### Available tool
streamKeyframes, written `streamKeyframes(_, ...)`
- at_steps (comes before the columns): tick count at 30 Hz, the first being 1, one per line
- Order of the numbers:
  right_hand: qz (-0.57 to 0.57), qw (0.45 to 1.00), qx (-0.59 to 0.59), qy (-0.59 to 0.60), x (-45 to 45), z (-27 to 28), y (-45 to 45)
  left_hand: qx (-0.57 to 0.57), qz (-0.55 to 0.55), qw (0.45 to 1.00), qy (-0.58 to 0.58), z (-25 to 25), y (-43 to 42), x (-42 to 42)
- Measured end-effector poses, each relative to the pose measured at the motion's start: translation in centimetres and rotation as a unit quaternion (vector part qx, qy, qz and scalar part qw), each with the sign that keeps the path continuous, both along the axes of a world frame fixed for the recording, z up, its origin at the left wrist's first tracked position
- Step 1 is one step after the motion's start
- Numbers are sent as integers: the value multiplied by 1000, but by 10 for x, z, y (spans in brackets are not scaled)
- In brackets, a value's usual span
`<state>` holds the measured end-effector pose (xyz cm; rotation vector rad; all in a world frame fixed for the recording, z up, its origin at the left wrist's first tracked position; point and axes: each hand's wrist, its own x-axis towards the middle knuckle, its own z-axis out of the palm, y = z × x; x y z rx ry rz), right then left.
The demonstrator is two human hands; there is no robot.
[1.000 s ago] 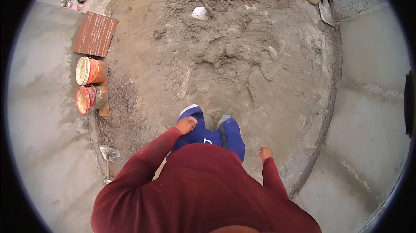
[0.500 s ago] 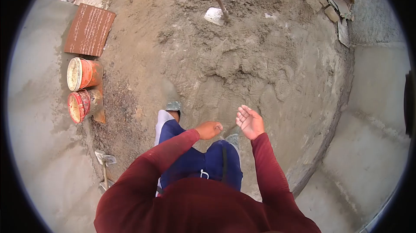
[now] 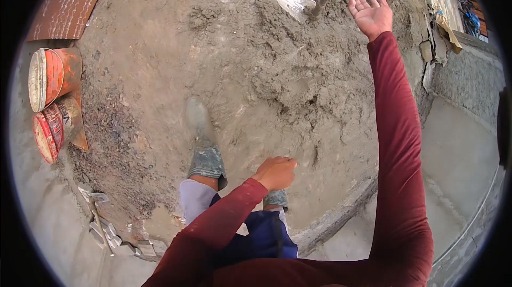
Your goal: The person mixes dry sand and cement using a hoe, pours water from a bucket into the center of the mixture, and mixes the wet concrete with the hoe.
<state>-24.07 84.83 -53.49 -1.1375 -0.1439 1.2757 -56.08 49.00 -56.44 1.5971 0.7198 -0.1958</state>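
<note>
A brown sheet [image 3: 74, 1] lay at the far upper left. Below it, an orange bucket [image 3: 56, 79] and a red-rimmed bucket [image 3: 53, 127] were tipped on their sides against a thin board [image 3: 80, 137], with another implement [image 3: 97, 197] lower down by the edge of the ground. The left boot [image 3: 206, 161] was planted ahead of the right boot [image 3: 276, 198]. The left hand [image 3: 276, 173] was held low before the waist, fingers curled, its back to the camera; whether it enclosed anything could not be told.

Beyond it, the tool [image 3: 296, 3] stood in the rough grey mix [image 3: 266, 68], pale blade on the surface, wooden handle rising out of view at the top. Just right of that handle in the view was the right hand [image 3: 375, 19], palm up, fingers spread, nothing in it. The two hands were well apart.

The right arm had changed most: half a second earlier that hand was near the waist, and now the arm was stretched far forward. That made it the hand nearest the tool, though no grip showed. Rubble [image 3: 431, 47] lay farther right.
</note>
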Motion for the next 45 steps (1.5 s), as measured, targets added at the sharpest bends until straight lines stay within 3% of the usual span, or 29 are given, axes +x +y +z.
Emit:
streamKeyframes(3,63,996,65,-5,48,-27,97,-8,-2,1000,6,5,12,10)
streamKeyframes(5,52,995,13,-87,29,-18,134,-14,8,1000,8,9,16,13)
streamKeyframes(6,102,995,1,11,32,-16,151,-15,16,1000,11,10,19,14)
streamKeyframes(10,69,998,-14,-2,-21,-23,161,-5,33,999,-27,11,24,17)
streamKeyframes(12,103,995,-8,-9,-56,-32,132,-26,22,999,3,13,28,20)
streamKeyframes(14,127,986,-21,103,-85,-46,72,-30,8,999,9,14,28,25)
streamKeyframes(17,-30,972,10,234,-148,-43,-59,-45,-13,998,35,12,27,30)
streamKeyframes(18,-121,958,-22,259,-149,-55,-97,-58,-19,997,53,10,24,30)
streamKeyframes(20,-164,941,45,291,-118,-86,-175,-62,-32,995,70,5,15,25)
streamKeyframes(22,-107,890,83,436,-63,-115,-245,-55,-69,990,110,-3,3,23)
streamKeyframes(23,-93,894,52,434,-44,-118,-277,-48,-78,990,110,-11,-10,22)
streamKeyframes(25,-22,927,-21,374,-30,-107,-338,3,18,995,99,-35,-39,13)
streamKeyframes(27,31,965,-136,221,-47,-93,-406,24,58,990,128,-59,-54,7)
streamKeyframes(29,91,970,-215,70,-83,-80,-481,34,100,981,161,-67,-73,9)
streamKeyframes(31,201,936,-271,-96,-125,-80,-571,-50,225,958,171,-74,-83,25)
streamKeyframes(32,243,903,-306,-180,-150,-91,-625,-38,218,960,173,-84,-94,39)
streamKeyframes(33,282,870,-338,-222,-168,-81,-655,-180,365,904,130,-101,-110,53)
streamKeyframes(34,284,855,-322,-290,-189,-80,-688,-308,494,810,78,-120,-121,68)
streamKeyframes(36,306,844,-370,-241,-219,-65,-720,-363,484,781,157,-161,-138,98)
streamKeyframes(38,334,822,-409,-213,-252,-56,-767,-324,425,811,236,-221,-204,77)
streamKeyframes(40,331,823,-413,-209,-277,-72,-810,-277,420,825,256,-184,-239,80)
streamKeyframes(42,253,874,-354,-217,-300,-83,-843,-289,413,837,214,-153,-252,78)
streamKeyframes(43,246,876,-350,-220,-290,-94,-829,-284,409,841,210,-144,-234,95)
streamKeyframes(45,222,893,-344,-189,-252,-98,-764,-253,372,889,90,-110,-171,135)
